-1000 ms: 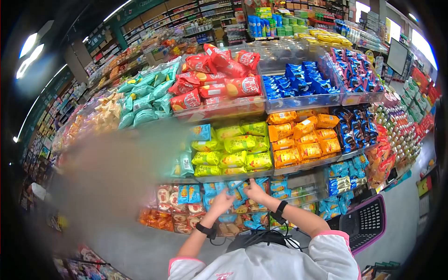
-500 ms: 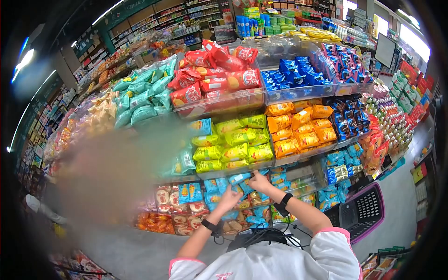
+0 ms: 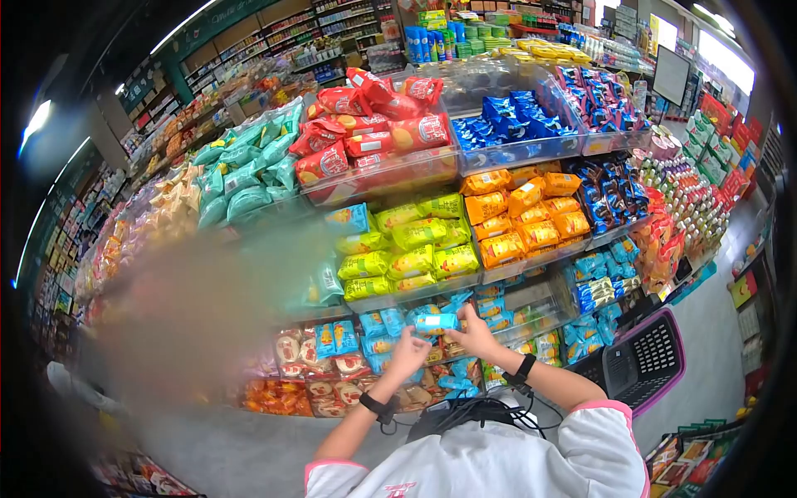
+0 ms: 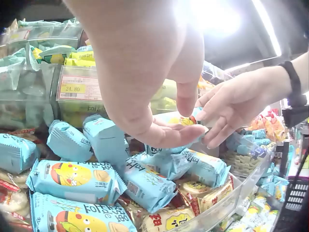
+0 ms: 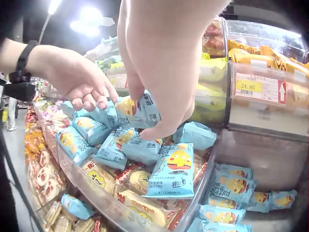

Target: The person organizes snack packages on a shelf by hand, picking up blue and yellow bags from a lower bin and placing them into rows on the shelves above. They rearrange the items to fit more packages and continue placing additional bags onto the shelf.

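Between my two hands is a light-blue snack packet [image 3: 436, 324] with a yellow cartoon figure, above a bin of matching packets. My right hand [image 3: 476, 336] pinches its right end between thumb and fingers; the right wrist view shows the packet [image 5: 137, 110] tilted there. At the other end, my left hand [image 3: 407, 355] has its thumb and curled fingers about the packet, partly hiding it in the left wrist view. Below lie more blue packets [image 4: 75, 179], loosely piled over cream-coloured wrapped biscuits [image 5: 142, 205] in a clear bin.
Yellow-green packets [image 3: 411, 261] and orange packets [image 3: 531, 216] fill the tier above, behind clear fronts with price tags [image 5: 259, 88]. Red packets [image 3: 374, 133] sit higher. A dark basket with a purple rim [image 3: 682, 365] stands at the right. A large blur covers the head view's left.
The blue packet has come up out of the bin and nearer to me, now plainly visible between both hands. The head view has shifted slightly.
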Demonstrator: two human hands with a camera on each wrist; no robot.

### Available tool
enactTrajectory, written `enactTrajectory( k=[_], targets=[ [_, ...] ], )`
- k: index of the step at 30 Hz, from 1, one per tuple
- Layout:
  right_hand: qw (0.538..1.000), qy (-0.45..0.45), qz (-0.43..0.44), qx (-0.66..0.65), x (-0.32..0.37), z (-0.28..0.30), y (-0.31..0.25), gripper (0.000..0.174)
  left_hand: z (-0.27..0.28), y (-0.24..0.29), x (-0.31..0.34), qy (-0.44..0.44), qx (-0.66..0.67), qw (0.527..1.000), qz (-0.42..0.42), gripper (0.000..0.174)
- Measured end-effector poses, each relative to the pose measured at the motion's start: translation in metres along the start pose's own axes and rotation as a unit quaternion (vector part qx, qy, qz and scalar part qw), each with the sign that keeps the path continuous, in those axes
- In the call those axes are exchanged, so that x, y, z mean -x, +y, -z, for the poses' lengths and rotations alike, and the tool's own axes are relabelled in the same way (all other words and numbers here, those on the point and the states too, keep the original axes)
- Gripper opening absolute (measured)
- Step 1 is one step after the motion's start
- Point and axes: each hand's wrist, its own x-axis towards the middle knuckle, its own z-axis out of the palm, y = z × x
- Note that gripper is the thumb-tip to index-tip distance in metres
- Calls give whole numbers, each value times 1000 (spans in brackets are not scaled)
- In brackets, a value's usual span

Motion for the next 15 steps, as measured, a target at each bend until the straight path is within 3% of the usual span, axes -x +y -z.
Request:
enactTrajectory(
  k=[1,4,7,15],
  targets=[
    [1000,18,17,-6,2,2,2,46,1,4,2,0,-4,1000,-8,52],
    [993,-28,-94,-73,6,17,-4,53,4,19,3,-4,-24,999,-29,47],
    [986,-86,-128,-62,8,31,-1,58,0,22,-2,-21,-46,998,-42,44],
    [973,-74,-160,-146,21,66,19,51,-21,38,-16,-101,-42,993,-38,42]
  ],
)
